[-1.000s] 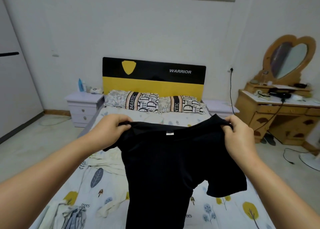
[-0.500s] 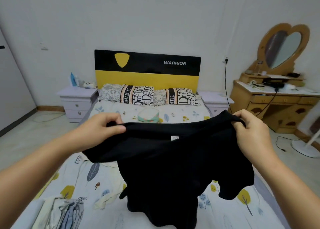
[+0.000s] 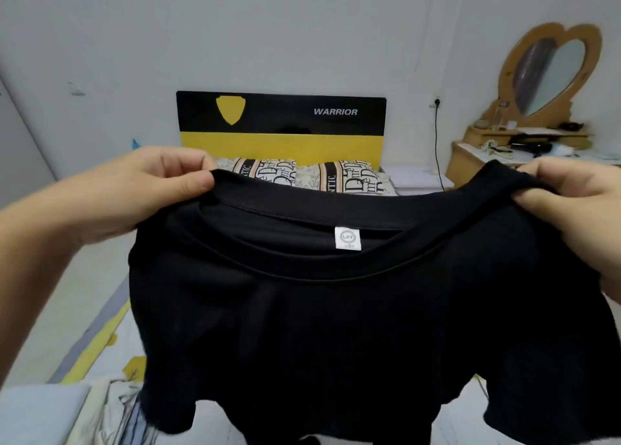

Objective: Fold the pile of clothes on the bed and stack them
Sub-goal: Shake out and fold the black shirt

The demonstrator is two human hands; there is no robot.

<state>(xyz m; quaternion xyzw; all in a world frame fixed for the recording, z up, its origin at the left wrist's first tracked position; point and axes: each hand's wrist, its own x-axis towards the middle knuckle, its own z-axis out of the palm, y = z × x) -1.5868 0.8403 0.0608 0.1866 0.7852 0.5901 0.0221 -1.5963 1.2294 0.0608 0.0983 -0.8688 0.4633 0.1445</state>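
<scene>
A black T-shirt [image 3: 336, 337] hangs spread in front of me, neckline up, a white label [image 3: 347, 238] showing inside the collar. My left hand [image 3: 144, 192] pinches the left shoulder seam between thumb and fingers. My right hand [image 3: 578, 216] grips the right shoulder the same way. The shirt hides most of the bed [image 3: 100, 340] below it. A crumpled heap of light clothes [image 3: 111, 411] lies at the bottom left on the bed.
Two patterned pillows [image 3: 302, 177] lie against the black and yellow headboard [image 3: 280, 125]. A wooden dressing table [image 3: 524, 152] with a heart-shaped mirror [image 3: 551, 75] stands at the right. A cable [image 3: 437, 142] hangs from a wall socket.
Both hands have lifted the black T-shirt higher and closer to my face and pulled the shoulders wider apart. It now covers the middle of the bed.
</scene>
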